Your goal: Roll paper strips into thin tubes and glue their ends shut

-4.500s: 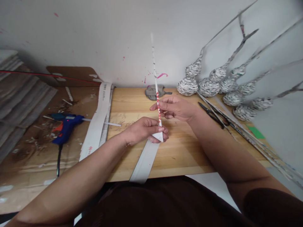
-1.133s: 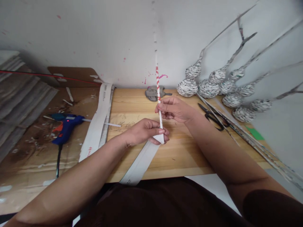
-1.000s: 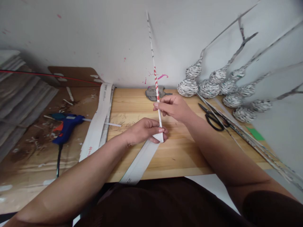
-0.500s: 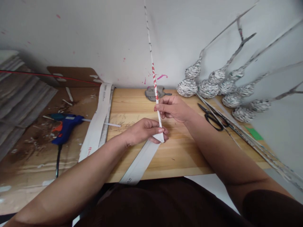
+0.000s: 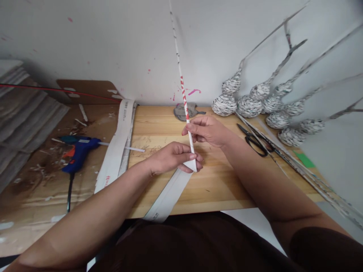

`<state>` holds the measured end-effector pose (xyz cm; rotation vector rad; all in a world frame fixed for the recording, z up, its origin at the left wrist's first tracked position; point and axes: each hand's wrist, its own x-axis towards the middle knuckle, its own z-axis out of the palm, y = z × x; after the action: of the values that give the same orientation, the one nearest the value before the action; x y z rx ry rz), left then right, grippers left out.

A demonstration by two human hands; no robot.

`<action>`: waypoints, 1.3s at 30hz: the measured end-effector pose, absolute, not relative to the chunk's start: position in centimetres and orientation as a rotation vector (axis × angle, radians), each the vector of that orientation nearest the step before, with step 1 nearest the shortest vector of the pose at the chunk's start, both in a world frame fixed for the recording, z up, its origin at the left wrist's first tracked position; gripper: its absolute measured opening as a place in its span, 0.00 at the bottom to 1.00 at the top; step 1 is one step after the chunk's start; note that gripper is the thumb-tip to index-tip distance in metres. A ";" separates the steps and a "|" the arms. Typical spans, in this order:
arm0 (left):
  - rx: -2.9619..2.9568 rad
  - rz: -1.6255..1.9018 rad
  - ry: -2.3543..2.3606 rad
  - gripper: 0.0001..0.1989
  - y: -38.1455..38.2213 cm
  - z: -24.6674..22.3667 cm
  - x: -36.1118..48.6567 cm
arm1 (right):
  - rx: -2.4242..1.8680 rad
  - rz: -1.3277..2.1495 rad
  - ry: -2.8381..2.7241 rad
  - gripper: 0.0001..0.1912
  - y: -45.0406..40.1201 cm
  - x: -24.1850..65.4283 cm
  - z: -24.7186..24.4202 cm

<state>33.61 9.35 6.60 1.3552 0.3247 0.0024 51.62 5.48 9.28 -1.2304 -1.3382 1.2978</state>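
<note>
A long thin rolled paper stick [image 5: 184,99], white with a red-patterned stretch and dark flecks, rises from my hands up across the wall. My left hand [image 5: 177,158] pinches its lower end, thumb on top, where a flat white paper strip [image 5: 170,196] wraps onto it at a slant. The strip's loose end runs down towards my lap, over the table's front edge. Just above, my right hand [image 5: 204,130] is closed around the stick between thumb and fingers. Behind the stick a grey cloth [image 5: 181,112] lies at the back of the table.
On the left are a blue glue gun [image 5: 82,151] on cardboard [image 5: 85,189] and a pile of paper strips [image 5: 116,143]. Black scissors [image 5: 252,141] and several paper sticks [image 5: 300,170] lie right, before several woven paper gourds [image 5: 249,105] against the wall.
The stick's upper end has tilted slightly to the left. The fingers of my right hand have shifted a little on it, while my left hand stays almost in place.
</note>
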 end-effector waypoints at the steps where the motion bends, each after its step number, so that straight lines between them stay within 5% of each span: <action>1: 1.352 0.003 0.323 0.14 9.3 6.6 33.6 | -1.225 1.296 -1.322 0.18 5.6 51.7 9.2; 21: 1.277 0.108 0.398 0.12 9.5 6.0 34.0 | -1.307 0.978 -1.180 0.19 5.5 50.2 8.8; 39: 1.208 0.689 0.613 0.20 10.9 6.8 33.9 | -1.527 1.087 -1.128 0.15 2.9 49.2 9.3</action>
<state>33.90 10.89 6.78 1.2080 0.6130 0.6891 49.18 2.93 9.34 -1.5273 -1.1277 1.0867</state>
